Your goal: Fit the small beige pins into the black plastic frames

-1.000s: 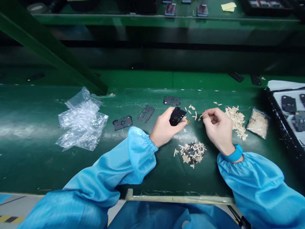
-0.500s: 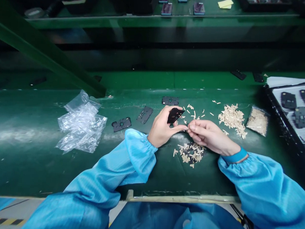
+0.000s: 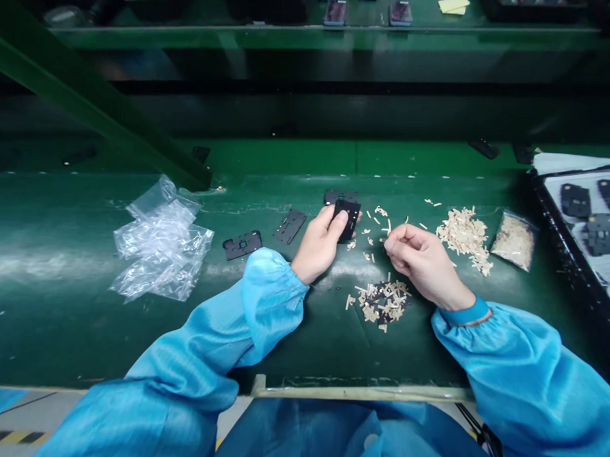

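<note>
Basically, our left hand [image 3: 318,250] clamps a black plate [image 3: 351,217], presumably steadying it, our right hand [image 3: 426,263] is pinched closed, contents unclear, and pale strips [image 3: 393,291] sit handy toward the counter's [image 3: 335,353] near edge.

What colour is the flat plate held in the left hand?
Black: the flat plate in the left hand shows best in the head view.
</note>
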